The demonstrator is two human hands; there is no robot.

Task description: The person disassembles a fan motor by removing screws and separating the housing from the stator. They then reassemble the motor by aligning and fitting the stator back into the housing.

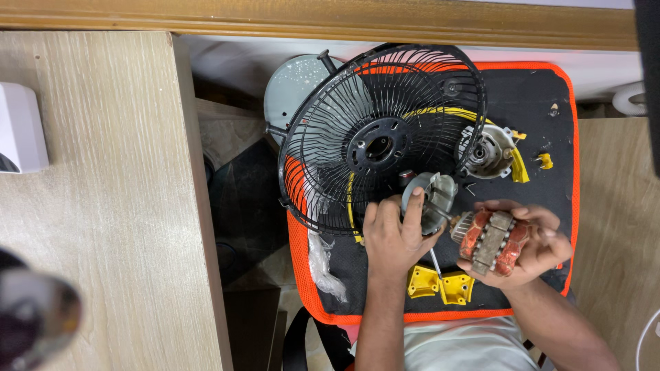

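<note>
At lower right of the frame the right hand (pixel 526 247) cradles the stator (pixel 493 239) in curled fingers, steadying it while the left hand (pixel 393 237) pinches the grey end cover (pixel 430 199) on its shaft.

A black mat with an orange border (pixel 567 172) carries the parts. Directly on it: a black fan guard (pixel 344 137) above the left hand's fingers (pixel 385 213), two yellow plastic pieces (pixel 440 283) below them, a motor housing (pixel 488 152) beyond, and what may be clear plastic wrap (pixel 323 264) to their left.
</note>
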